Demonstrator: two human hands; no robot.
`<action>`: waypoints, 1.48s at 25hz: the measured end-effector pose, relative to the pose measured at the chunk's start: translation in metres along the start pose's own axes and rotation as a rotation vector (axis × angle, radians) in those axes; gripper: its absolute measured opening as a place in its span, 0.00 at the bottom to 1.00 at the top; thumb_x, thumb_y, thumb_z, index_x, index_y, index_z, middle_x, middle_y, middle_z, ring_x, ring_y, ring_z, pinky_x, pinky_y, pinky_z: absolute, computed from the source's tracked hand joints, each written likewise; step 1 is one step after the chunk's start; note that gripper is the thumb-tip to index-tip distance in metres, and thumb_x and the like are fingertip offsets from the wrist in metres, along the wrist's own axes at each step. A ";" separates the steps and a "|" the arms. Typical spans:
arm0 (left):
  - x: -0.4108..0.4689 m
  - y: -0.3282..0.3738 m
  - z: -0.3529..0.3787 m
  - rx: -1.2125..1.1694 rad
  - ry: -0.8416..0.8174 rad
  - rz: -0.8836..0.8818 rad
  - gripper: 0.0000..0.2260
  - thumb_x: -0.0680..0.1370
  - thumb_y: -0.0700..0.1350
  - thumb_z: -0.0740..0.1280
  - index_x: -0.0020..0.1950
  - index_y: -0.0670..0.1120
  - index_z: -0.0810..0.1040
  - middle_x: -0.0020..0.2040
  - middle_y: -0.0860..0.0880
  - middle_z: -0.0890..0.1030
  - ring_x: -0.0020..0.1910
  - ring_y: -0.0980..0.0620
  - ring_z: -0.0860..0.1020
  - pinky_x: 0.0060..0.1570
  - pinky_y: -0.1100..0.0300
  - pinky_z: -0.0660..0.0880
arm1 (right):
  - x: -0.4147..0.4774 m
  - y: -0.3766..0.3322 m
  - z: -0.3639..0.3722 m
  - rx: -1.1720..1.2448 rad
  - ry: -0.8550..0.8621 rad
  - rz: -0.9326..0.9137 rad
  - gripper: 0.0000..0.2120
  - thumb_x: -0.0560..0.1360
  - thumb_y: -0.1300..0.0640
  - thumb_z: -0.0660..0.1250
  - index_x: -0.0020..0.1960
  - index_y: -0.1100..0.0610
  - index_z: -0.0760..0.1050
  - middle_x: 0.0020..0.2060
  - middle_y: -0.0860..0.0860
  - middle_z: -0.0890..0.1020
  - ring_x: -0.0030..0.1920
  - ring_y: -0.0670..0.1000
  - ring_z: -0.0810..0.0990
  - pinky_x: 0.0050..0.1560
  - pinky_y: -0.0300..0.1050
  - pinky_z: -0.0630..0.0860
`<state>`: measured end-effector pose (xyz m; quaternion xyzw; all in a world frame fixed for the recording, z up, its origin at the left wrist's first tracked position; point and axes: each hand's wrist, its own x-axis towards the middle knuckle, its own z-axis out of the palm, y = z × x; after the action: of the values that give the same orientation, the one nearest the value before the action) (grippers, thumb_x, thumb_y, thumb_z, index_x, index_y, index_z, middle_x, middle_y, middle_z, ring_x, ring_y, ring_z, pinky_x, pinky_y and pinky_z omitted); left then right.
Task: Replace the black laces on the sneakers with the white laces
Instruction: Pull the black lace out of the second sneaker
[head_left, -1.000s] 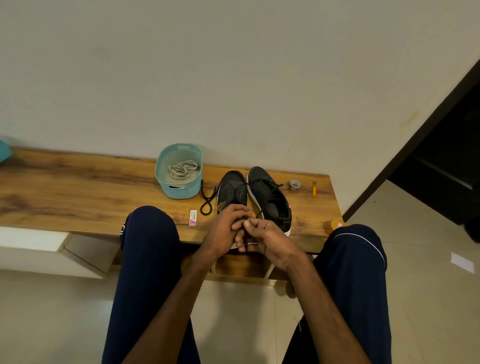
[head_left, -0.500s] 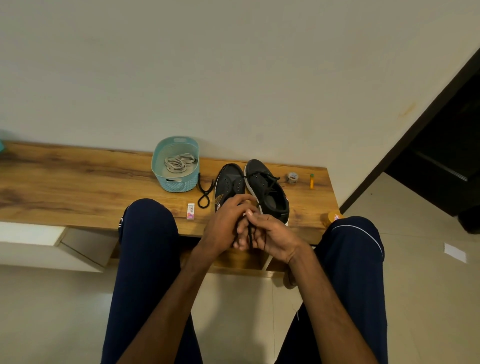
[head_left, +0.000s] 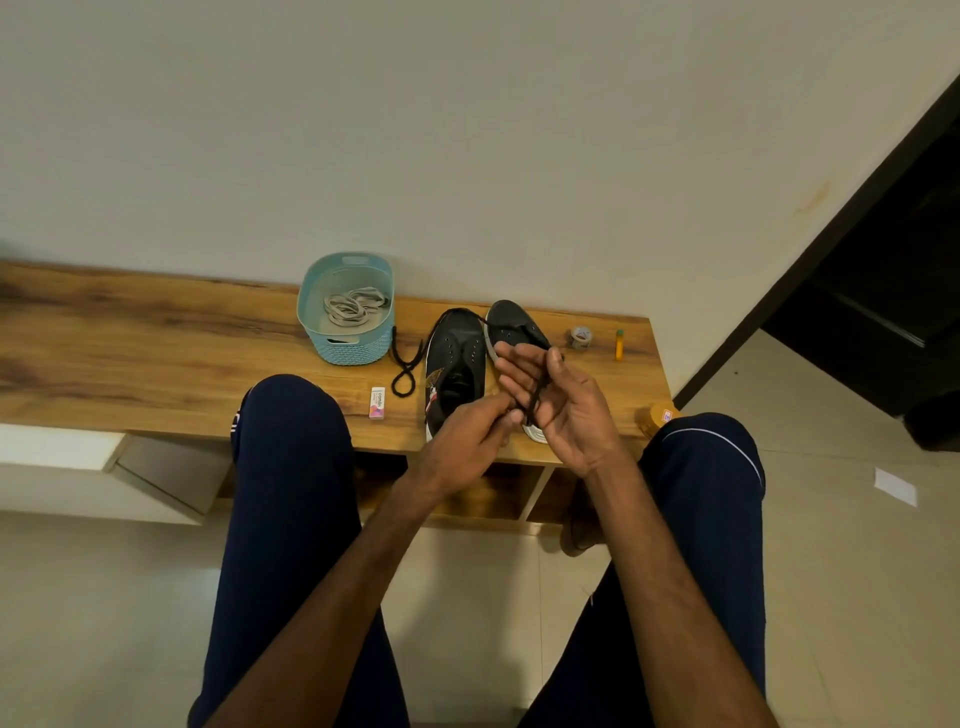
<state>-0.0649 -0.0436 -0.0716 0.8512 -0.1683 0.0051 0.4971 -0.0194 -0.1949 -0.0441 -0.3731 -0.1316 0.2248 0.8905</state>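
Two black sneakers stand side by side on the wooden bench (head_left: 156, 353). The left sneaker (head_left: 454, 358) shows bare eyelets. The right sneaker (head_left: 514, 325) is partly hidden behind my right hand. A black lace (head_left: 535, 395) runs across my right palm, pinched at the top by the thumb and fingers of my right hand (head_left: 561, 405). My left hand (head_left: 467, 441) pinches the lace's lower end. Another black lace (head_left: 405, 364) lies loose on the bench left of the sneakers. White laces (head_left: 353, 306) sit coiled in a teal basket (head_left: 345, 348).
A small white and pink eraser (head_left: 377, 402) lies near the bench's front edge. A tape roll (head_left: 580, 336) and an orange stick (head_left: 619, 344) lie at the bench's right end. An orange jar (head_left: 655, 417) stands by my right knee. My knees flank the hands.
My right hand has lifted and turned palm up with the black lace stretched across it. My left hand has dropped slightly, and the two hands have moved apart.
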 end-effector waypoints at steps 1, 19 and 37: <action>0.000 0.000 0.000 0.020 0.008 0.009 0.04 0.84 0.44 0.59 0.54 0.51 0.73 0.43 0.56 0.76 0.40 0.60 0.75 0.40 0.67 0.73 | 0.002 -0.002 -0.001 -0.062 0.007 -0.008 0.17 0.84 0.57 0.53 0.63 0.66 0.75 0.65 0.65 0.77 0.64 0.59 0.78 0.66 0.50 0.75; 0.066 0.104 -0.114 0.250 0.301 0.207 0.11 0.83 0.52 0.58 0.46 0.50 0.76 0.41 0.54 0.76 0.42 0.54 0.75 0.43 0.54 0.73 | 0.024 -0.096 0.083 -0.741 -0.259 0.199 0.24 0.85 0.45 0.48 0.37 0.56 0.67 0.27 0.48 0.62 0.29 0.47 0.58 0.32 0.39 0.61; 0.045 0.092 -0.109 0.444 0.380 0.152 0.15 0.82 0.58 0.53 0.49 0.51 0.74 0.42 0.54 0.71 0.38 0.56 0.73 0.37 0.55 0.73 | 0.028 -0.071 0.084 -0.858 -0.188 0.118 0.23 0.84 0.44 0.50 0.39 0.57 0.70 0.28 0.50 0.70 0.31 0.49 0.68 0.37 0.45 0.68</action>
<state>-0.0317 -0.0054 0.0689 0.9079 -0.1300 0.2382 0.3196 -0.0075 -0.1741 0.0675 -0.6935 -0.2721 0.2334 0.6249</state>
